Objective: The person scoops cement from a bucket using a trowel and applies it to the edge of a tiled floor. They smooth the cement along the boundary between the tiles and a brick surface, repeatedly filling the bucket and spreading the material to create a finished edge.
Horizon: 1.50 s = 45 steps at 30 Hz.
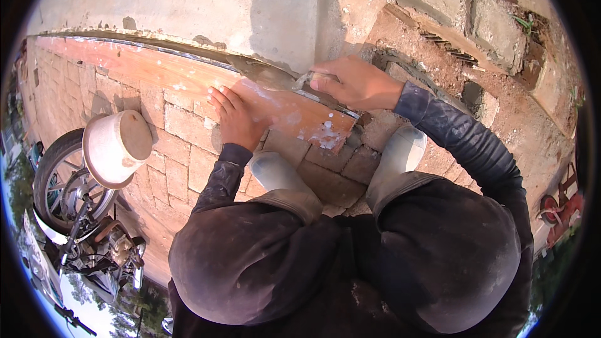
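A long reddish-brown wooden board [169, 67], spotted with pale smears, lies along the edge of a grey concrete slab [181, 0]. Across the board's near edge rests my left hand [239, 117], its fingers stretched out on the wood and nothing in its grasp. My right hand [366, 84] is closed around the handle of a small trowel [303, 81], near the board's right end. The trowel's blade is at the seam between board and slab, mostly hidden by the hand. Dark wet mortar [266, 74] fills that seam just left of the trowel.
Brick paving [178, 122] runs under the board and my boots [275, 172]. A pale bucket [103, 150] stands at the left, close to a parked motorbike [81, 213]. Broken concrete and rubble [432, 37] lie at the far right. A red wheeled object [554, 209] sits at the right edge.
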Motion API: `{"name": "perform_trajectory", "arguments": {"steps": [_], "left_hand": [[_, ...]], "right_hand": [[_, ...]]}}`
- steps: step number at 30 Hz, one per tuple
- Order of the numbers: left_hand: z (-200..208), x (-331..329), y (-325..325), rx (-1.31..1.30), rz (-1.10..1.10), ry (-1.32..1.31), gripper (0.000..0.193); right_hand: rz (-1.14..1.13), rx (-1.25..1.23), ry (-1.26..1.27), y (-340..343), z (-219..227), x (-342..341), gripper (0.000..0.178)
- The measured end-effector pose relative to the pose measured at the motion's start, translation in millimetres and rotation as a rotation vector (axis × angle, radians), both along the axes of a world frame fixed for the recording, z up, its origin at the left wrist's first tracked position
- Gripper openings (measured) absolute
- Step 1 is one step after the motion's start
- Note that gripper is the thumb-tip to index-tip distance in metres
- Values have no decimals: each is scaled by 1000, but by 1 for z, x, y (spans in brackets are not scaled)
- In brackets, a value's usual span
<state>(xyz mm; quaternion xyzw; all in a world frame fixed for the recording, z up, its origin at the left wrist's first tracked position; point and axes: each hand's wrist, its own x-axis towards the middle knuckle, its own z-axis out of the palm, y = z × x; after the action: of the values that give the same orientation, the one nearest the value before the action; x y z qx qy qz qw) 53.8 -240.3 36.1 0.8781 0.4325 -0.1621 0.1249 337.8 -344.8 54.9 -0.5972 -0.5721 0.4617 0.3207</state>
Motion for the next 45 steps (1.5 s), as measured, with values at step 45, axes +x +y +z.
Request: {"name": "perform_trajectory", "arguments": {"steps": [45], "left_hand": [[-1,0,2,-32,-18,33,135]], "right_hand": [[2,-814,349,-146,66,84,38]]}}
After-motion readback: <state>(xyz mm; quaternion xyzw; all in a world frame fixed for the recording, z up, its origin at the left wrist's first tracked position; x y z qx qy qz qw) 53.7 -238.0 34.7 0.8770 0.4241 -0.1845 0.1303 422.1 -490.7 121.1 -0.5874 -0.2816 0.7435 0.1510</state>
